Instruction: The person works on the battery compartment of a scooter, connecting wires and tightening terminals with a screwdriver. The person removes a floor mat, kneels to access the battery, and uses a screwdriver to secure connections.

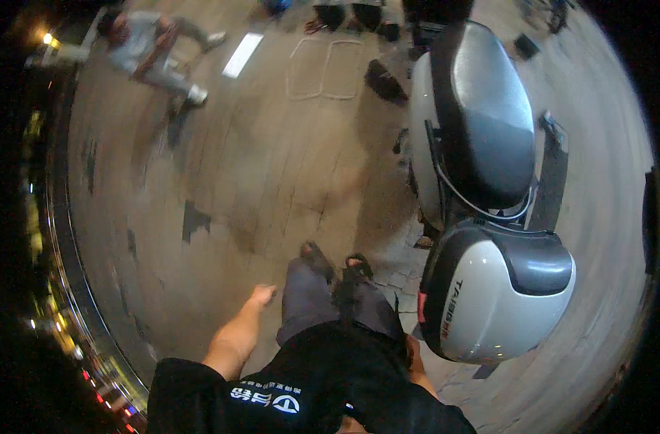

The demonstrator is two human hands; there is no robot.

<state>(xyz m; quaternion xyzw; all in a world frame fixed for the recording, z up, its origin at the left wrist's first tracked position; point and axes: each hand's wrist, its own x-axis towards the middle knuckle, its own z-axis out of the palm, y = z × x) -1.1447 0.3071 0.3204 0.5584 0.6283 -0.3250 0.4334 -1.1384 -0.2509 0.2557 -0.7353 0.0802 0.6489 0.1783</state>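
Note:
My left hand (263,294) hangs beside my left thigh, its fingers curled in and nothing showing in them. On the other side, my right hand (415,353) is down by my right hip, partly hidden by my body and dark trousers, so its fingers cannot be made out. Nearest to it is a rounded white and black top box (474,311) at the rear of a parked scooter. The scooter's black and grey seat (492,123) lies beyond the box, with a curved metal rail between them. Neither hand touches the scooter in this view.
Brown paving (272,166) stretches ahead, with dark patches and a white painted bar (243,56). A person in light clothes (152,54) is at the far left. Dark shapes stand at the top beyond the scooter. Street lights glow past the left edge.

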